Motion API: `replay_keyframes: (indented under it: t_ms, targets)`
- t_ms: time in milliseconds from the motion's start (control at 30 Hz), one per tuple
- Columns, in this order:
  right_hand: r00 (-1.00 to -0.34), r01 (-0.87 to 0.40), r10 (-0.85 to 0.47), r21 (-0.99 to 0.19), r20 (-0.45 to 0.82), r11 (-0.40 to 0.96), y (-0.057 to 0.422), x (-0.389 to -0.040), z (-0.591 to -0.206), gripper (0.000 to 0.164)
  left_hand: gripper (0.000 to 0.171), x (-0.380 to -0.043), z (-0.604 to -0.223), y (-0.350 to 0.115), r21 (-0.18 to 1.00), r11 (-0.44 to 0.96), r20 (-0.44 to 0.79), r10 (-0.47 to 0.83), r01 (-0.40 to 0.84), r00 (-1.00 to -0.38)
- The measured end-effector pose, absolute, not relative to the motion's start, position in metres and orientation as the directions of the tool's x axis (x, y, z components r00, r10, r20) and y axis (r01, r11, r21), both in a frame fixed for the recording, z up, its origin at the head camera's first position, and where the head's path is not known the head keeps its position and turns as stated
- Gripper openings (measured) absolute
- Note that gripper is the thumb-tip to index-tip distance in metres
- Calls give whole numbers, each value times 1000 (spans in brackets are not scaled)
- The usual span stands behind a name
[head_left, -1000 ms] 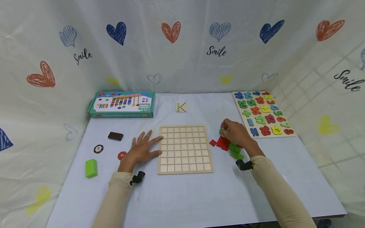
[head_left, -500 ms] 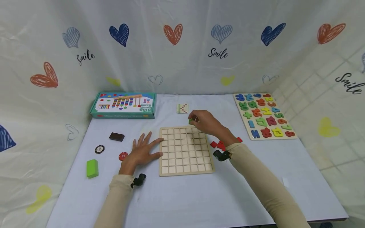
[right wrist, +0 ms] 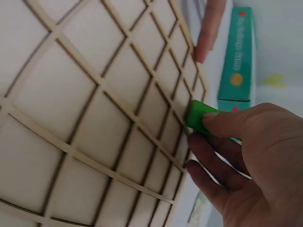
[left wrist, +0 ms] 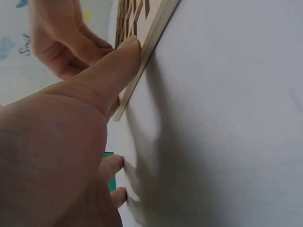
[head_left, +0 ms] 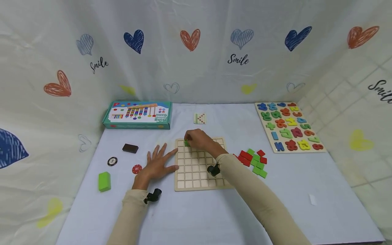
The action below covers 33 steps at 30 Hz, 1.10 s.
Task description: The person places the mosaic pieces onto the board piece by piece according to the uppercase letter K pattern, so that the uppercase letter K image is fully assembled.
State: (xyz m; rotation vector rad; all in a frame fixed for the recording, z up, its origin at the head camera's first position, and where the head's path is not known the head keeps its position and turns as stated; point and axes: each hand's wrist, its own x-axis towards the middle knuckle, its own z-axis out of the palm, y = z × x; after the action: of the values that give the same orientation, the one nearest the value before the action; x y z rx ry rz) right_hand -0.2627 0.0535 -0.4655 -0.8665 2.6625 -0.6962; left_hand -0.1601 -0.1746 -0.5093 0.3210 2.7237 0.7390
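Observation:
My right hand (head_left: 199, 140) pinches a green square tile (right wrist: 199, 115) between thumb and fingers, over the far-left part of a wooden grid board (head_left: 192, 184). In the right wrist view the tile is tilted, its lower edge at the board's cells near the far rim. My left hand (head_left: 155, 166) lies with fingers spread, thumb and index fingertip touching the board's left edge; the left wrist view shows the thumb (left wrist: 124, 56) on that rim. Right of the board, loose green tiles (head_left: 258, 165) and red tiles (head_left: 245, 157) lie in a cluster, partly hidden by the right arm.
A patterned card (head_left: 200, 118) lies behind the board. A green game box (head_left: 137, 115) stands back left, a number puzzle board (head_left: 289, 127) back right. On the left are a dark block (head_left: 130, 148), a black chip (head_left: 112, 161), a red chip (head_left: 136, 169) and a green block (head_left: 104, 181).
My right hand has carried the green tile left from the loose tiles, across the board's far edge, to the board's far-left part. The left hand stays at the board's left edge.

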Motion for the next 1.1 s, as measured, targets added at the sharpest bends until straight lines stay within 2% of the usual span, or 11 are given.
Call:
replay_keyframes:
  t_ms: [200,400,533,767,900,1100]
  targets:
    - [-832,-419,-550,-566,-74,710,60,-262,-484,17,78,-161,-511,-169,529,839,-243,290,124,-925]
    - [-846,-404,-533,-622,-25,670,65,-264,-490,14,79,-161,-510,-167,518,849,-265,276,105,-924]
    - [-859,-415,-512,-588,1,694,65,-264,-493,12,79,-163,-511,-166,525,844,-264,283,109,-922]
    - [-843,-449,-537,-502,-37,739,57,-257,-497,14,80,-164,-512,-168,518,849,-283,287,106,-915]
    - [-847,-470,-532,-459,-6,754,54,-251,-494,15,80,-165,-512,-170,523,845,-275,291,112,-916]
    - [-853,-478,-520,-477,50,738,67,-237,-476,22,80,-165,-515,-173,516,851,-279,273,96,-921]
